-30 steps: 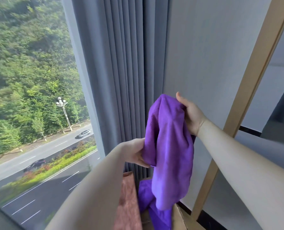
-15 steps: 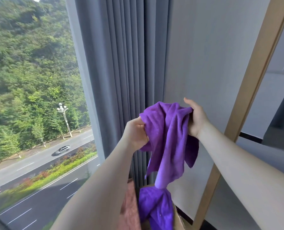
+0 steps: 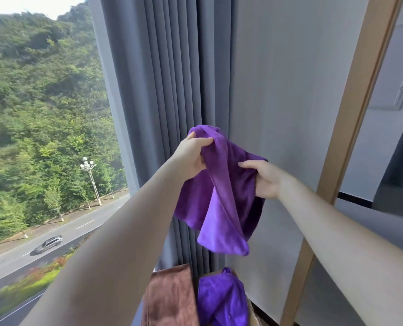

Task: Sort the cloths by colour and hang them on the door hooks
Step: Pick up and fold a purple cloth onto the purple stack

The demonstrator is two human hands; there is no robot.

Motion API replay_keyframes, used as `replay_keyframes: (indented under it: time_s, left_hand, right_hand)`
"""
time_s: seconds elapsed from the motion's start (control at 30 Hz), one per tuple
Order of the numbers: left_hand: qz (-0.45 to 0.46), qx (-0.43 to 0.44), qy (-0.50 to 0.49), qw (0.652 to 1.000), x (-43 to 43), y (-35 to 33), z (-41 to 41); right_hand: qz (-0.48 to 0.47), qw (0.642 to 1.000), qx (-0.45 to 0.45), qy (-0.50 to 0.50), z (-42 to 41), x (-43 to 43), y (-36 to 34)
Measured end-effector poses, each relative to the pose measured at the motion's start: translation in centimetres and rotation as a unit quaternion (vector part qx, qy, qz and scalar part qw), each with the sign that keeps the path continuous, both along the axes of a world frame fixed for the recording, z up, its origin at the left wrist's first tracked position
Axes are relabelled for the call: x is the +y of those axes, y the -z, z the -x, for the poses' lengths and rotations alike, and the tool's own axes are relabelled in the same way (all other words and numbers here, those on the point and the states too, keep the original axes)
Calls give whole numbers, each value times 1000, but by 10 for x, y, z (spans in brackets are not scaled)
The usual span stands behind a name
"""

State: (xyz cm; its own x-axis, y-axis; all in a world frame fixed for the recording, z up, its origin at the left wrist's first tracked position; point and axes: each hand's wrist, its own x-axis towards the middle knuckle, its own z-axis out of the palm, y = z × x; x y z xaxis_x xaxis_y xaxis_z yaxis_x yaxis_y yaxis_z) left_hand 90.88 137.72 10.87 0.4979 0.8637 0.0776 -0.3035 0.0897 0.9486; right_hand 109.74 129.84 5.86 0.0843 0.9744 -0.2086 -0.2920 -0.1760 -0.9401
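Window (image 3: 43, 137) w/ trees + road is left of the grey curtain (image 3: 160, 90). L hand (image 3: 191, 156) in front of curtain, fingers curled round top edge of purple cloth (image 3: 224, 196). Cloth is held mid-air and hangs over curtain's right edge. R hand (image 3: 264, 177) just right of curtain, pinching cloth's other side. At curtain foot: brown cloth (image 3: 170, 300), w/ second purple cloth (image 3: 221, 300) touching its right side. L forearm hides lower curtain. Right of curtain: wall panel (image 3: 278, 90), then wood trim (image 3: 351, 114).
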Motion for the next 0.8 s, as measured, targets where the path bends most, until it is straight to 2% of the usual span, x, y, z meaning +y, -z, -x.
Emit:
replay_keyframes:
  time_s: [0.1,0.23,0.33,0.57,0.8]
  left_hand:
    - [19,19,-73,997,5,-12,9]
    - [-19,58,-178,982,17,-23,29]
    - [-46,72,-210,974,24,-31,48]
    - [-162,130,-228,951,25,-56,82]
    - [-132,105,-274,947,24,-59,101]
  right_hand:
    - [34,998,-41,22,1,6,-7]
    - [80,991,-66,80,-13,13,-7]
    - [90,986,-61,122,-24,15,-7]
    - [6,985,7,175,-33,21,-26]
    - [-34,968,72,238,-40,25,-24]
